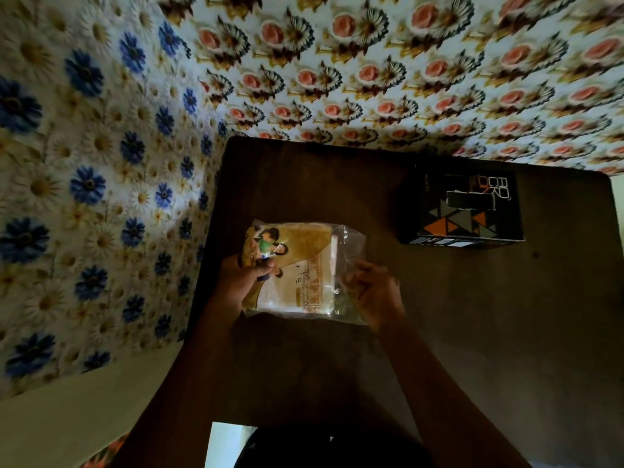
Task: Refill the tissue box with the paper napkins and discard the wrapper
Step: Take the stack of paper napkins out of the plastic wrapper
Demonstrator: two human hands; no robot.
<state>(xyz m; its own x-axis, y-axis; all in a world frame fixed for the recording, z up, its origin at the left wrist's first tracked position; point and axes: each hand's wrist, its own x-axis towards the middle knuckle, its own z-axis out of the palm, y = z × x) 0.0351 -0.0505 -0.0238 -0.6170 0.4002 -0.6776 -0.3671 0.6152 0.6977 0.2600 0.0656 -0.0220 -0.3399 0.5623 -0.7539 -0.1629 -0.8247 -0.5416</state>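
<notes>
A pack of paper napkins (300, 265) in a clear plastic wrapper with a yellow printed label lies near the middle of the dark table (506, 315). My left hand (241, 278) grips the pack's left edge, thumb on top. At the pack's right side, my right hand (374, 292) pinches the loose clear wrapper end. The black tissue box (462, 211) with orange and grey triangles stands at the back right of the table, apart from both hands, its top slot dark.
The table stands in a corner between two flower-patterned walls, blue daisies at the left (87, 184) and pink roses at the back (405, 72). The table's left edge runs close to my left forearm. A pale floor strip (67, 417) lies at the lower left.
</notes>
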